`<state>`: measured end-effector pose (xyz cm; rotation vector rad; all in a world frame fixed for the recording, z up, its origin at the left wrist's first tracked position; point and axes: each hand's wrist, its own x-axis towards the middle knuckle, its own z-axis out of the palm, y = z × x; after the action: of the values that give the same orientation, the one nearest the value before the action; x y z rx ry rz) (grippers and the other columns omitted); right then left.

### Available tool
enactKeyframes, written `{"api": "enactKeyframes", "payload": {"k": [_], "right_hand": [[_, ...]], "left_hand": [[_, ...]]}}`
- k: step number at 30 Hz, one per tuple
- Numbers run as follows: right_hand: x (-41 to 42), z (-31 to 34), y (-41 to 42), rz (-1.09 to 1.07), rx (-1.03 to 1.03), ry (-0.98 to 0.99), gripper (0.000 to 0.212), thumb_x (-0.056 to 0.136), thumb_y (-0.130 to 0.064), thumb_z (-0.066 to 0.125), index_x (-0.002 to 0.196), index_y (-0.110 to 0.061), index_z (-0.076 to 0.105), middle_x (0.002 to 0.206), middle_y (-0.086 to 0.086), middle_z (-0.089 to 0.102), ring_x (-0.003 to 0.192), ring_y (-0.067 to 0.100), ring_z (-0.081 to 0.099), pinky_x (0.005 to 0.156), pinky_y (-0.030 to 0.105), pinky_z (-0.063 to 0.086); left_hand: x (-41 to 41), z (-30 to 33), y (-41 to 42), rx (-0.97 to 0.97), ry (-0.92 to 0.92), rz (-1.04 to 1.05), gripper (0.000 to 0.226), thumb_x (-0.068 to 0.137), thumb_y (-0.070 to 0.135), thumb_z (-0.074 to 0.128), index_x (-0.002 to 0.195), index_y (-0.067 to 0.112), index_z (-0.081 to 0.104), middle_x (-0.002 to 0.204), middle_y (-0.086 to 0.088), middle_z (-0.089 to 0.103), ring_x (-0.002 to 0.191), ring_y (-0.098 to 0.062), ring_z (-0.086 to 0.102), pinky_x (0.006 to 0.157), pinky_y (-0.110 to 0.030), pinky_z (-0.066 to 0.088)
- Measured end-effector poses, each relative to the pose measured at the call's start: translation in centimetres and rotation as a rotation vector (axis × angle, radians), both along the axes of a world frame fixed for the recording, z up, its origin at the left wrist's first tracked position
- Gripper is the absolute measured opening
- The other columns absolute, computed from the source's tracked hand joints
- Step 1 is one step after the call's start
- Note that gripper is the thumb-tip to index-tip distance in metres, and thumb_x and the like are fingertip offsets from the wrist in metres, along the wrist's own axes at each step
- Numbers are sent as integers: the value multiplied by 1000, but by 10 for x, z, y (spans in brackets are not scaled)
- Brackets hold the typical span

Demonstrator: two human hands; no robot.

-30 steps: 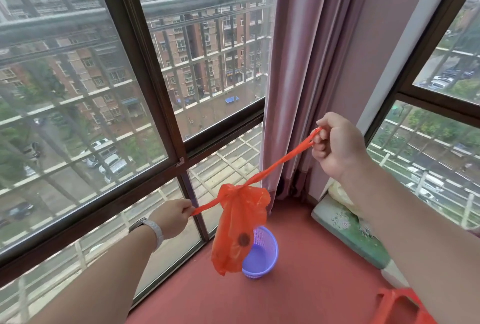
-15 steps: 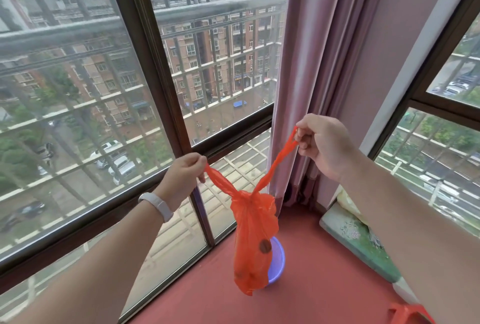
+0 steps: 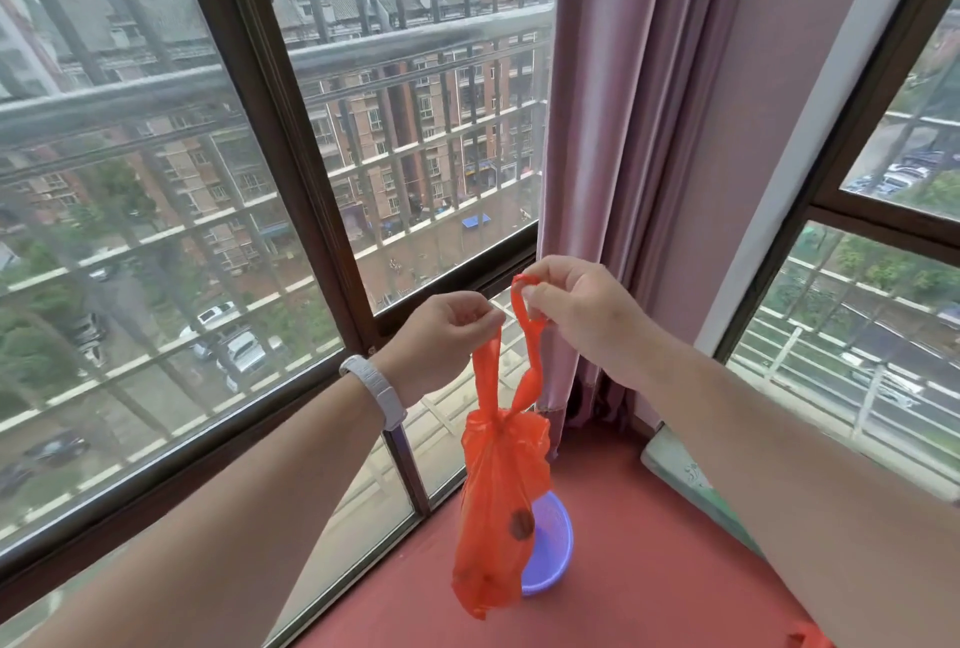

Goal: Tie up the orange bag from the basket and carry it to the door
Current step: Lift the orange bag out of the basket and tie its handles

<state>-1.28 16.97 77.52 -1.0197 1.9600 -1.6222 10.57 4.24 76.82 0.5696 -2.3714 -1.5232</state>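
A thin orange plastic bag [image 3: 498,507] hangs in the air in front of the window, knotted at its neck, with something dark showing through near the bottom. My left hand [image 3: 447,335] pinches the left handle strip. My right hand [image 3: 576,314] pinches the looped right handle strip. The two hands are close together, almost touching, above the bag. Behind and below the bag a small purple basket [image 3: 550,548] stands on the red floor [image 3: 649,569], partly hidden by the bag.
Large brown-framed windows [image 3: 291,153] run along the left and right sides. A pink curtain [image 3: 613,153] hangs in the corner. A green patterned cushion [image 3: 680,470] lies at the right, and something orange [image 3: 805,639] shows at the bottom edge.
My hands have come together from a wide, taut stretch. The handle strips now rise nearly upright and the bag hangs straight down below them.
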Motion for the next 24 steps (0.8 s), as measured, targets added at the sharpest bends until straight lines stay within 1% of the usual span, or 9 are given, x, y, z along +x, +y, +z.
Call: {"api": "enactKeyframes", "payload": {"k": [3,7,9,12,13,16,18,21,24], "right_hand": [[1,-12,-3,-61,77,57,15,88,-16,58,81,-11,70,60,-2,62,57,11,54,61,34,47],[7,-21,-7,0,165,16,17,86,-16,57,79,-9,71,65,7,64,50,10,51,53,31,46],[10,-22,-8,52,173,-13,19,81,-17,55,79,-13,73,67,8,63,56,13,52,55,31,45],[11,-21,-10,158,136,-114,21,74,-14,51,78,-8,71,66,11,56,62,23,47,60,37,40],[10,-20,-10,178,125,-129,19,75,-12,52,77,-10,71,64,8,56,61,21,47,60,34,40],[9,-20,-10,203,82,-105,15,87,-4,60,84,-11,73,60,-9,63,53,1,51,55,13,41],[7,-21,-9,214,47,-112,11,90,-5,62,90,-3,73,70,0,68,58,0,56,56,12,44],[3,-20,-7,218,27,-190,11,92,-1,58,88,2,68,69,4,66,51,-1,55,50,11,42],[-3,-17,-3,231,54,-216,10,93,0,55,87,-3,63,71,6,67,48,-3,56,49,8,42]], "left_hand": [[-4,-2,0,60,24,-1,24,93,22,58,72,12,64,64,-11,54,63,-25,47,62,-38,39],[-10,2,0,95,43,8,23,93,23,59,75,11,67,63,-10,53,62,-25,44,56,-34,37],[-13,4,-1,80,52,8,22,92,23,60,72,16,68,61,-7,58,59,-24,49,55,-32,40],[-17,5,-2,27,56,28,23,92,23,61,71,21,69,64,-9,62,60,-24,53,58,-36,44],[-18,5,-2,8,57,33,22,92,23,61,72,20,70,65,-9,63,59,-23,54,58,-35,45],[-19,5,1,-34,60,52,20,92,22,61,75,19,71,61,-2,63,52,-15,51,49,-25,43],[-20,3,3,-39,69,67,20,92,22,62,74,19,71,57,-1,61,47,-14,46,43,-21,38],[-20,2,2,-23,98,89,18,91,23,63,80,12,72,61,-13,58,52,-21,44,46,-27,35],[-21,0,-1,-31,114,90,15,90,23,64,82,11,70,67,-24,57,58,-23,45,52,-35,36]]}}
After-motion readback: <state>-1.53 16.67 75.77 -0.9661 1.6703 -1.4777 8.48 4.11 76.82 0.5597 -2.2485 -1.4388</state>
